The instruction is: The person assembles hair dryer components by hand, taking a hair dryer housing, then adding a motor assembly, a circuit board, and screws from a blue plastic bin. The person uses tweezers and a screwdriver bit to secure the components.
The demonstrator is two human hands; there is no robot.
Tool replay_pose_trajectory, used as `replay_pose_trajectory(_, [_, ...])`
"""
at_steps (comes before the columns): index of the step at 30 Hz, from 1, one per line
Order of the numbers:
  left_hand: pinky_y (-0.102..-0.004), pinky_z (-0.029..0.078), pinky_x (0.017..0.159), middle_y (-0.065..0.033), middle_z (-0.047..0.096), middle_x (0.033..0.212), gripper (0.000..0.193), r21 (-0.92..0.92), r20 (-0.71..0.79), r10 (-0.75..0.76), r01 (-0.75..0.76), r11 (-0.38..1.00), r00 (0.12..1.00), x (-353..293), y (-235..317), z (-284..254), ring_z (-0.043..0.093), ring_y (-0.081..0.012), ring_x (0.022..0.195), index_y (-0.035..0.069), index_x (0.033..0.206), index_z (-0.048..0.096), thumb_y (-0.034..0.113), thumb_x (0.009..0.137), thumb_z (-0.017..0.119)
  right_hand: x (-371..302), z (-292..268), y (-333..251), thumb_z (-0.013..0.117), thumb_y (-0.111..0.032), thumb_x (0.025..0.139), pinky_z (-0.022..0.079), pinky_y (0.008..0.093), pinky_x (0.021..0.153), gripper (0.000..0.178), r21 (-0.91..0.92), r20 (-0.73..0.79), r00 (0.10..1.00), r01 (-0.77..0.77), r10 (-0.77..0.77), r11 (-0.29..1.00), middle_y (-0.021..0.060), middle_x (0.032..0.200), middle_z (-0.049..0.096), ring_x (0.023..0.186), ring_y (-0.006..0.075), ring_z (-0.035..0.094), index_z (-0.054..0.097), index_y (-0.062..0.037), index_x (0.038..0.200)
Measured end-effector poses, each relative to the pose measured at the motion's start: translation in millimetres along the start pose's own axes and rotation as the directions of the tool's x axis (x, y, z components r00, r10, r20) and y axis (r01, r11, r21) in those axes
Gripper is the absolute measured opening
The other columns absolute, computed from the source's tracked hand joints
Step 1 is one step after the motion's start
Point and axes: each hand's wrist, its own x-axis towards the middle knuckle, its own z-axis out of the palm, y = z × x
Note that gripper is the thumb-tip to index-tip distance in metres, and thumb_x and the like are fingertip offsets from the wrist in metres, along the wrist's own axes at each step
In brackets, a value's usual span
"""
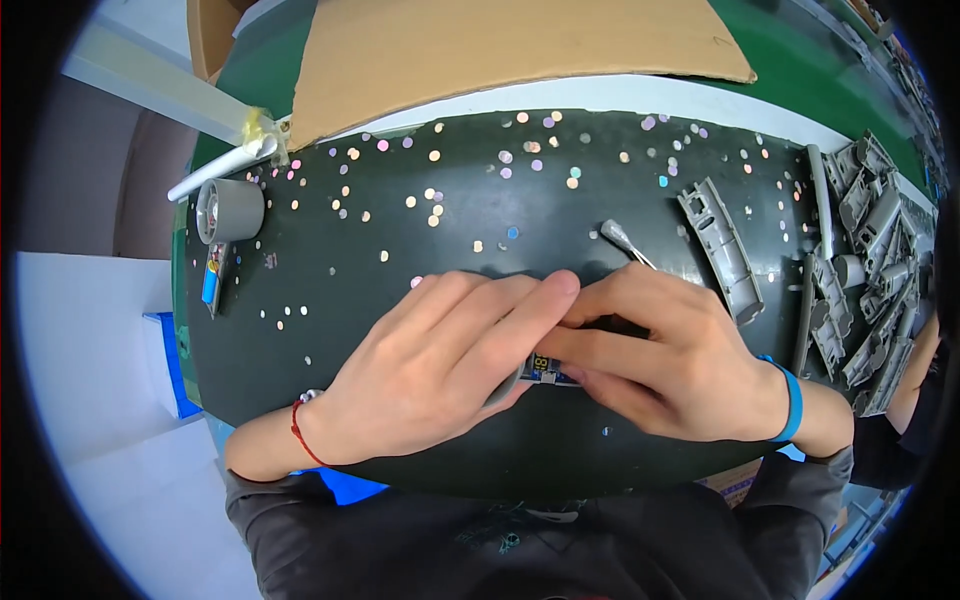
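My left hand [440,360] is closed round a grey plastic part, of which only a curved edge [506,388] shows below the fingers. My right hand [670,360] meets it at the front middle of the table, thumb and fingers pinching a small blue circuit board [544,371] with a lit digit display. The board sits against the grey part; how far it goes in is hidden by my fingers. Just beyond my right hand lies a screwdriver with a clear grey handle [620,236]. A long grey plastic half-shell [722,250] rests to its right.
On the right is a heap of grey plastic shells [870,270], with another person's arm [912,385] beside it. At the left a grey cup-shaped part [236,210] stands near a blue cylinder with wiring [212,275]. Cardboard [520,45] covers the far side. Small round dots speckle the dark tabletop [330,390].
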Motion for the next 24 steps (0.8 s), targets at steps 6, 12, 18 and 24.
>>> replay_pose_trajectory(6, [-0.0365,0.051,0.074,-0.0103,0.065,0.109,0.089,-0.013,-0.097,0.046,-0.047,0.999,0.994,0,-6,10,0.061,-0.0261,0.088,0.0,0.144,0.049,0.003,0.061,0.083,-1,8,7,0.074,-0.001,0.076,0.053,0.0364,0.067,0.03,0.17,-0.042,0.997,-0.063,0.071,0.983,0.0053,0.1,0.062,0.083,0.0245,0.061,0.073,-0.0063,0.106])
replay_pose_trajectory(12, [-0.0391,0.054,0.082,-0.0143,0.07,0.113,0.091,-0.033,-0.019,-0.034,0.034,0.999,0.999,0,-3,2,0.064,-0.0323,0.094,-0.001,0.138,0.052,0.004,0.055,0.09,1,5,9,0.073,-0.004,0.074,0.053,0.0372,0.074,0.029,0.083,0.0,1.0,0.012,-0.012,0.996,0.0088,0.101,0.065,0.089,0.0273,0.063,0.076,-0.005,0.103])
replay_pose_trajectory(18, [-0.0394,0.052,0.082,-0.0128,0.069,0.109,0.092,-0.055,0.015,-0.062,0.063,0.997,0.998,1,0,-2,0.063,-0.0318,0.091,0.001,0.138,0.054,0.002,0.053,0.088,2,6,8,0.073,-0.011,0.077,0.055,0.0376,0.074,0.03,-0.007,0.046,0.996,0.082,-0.082,0.997,0.0082,0.103,0.065,0.094,0.0276,0.063,0.074,-0.0063,0.106])
replay_pose_trajectory(24, [-0.0371,0.051,0.075,-0.0085,0.064,0.105,0.083,-0.061,-0.018,-0.011,0.01,0.998,1.0,3,-3,2,0.061,-0.0277,0.088,0.0,0.135,0.057,0.004,0.057,0.084,2,-22,-3,0.076,-0.016,0.085,0.054,0.0387,0.084,0.026,0.048,0.073,0.997,-0.042,0.038,0.998,0.0121,0.113,0.068,0.099,0.0306,0.065,0.076,-0.0052,0.108])
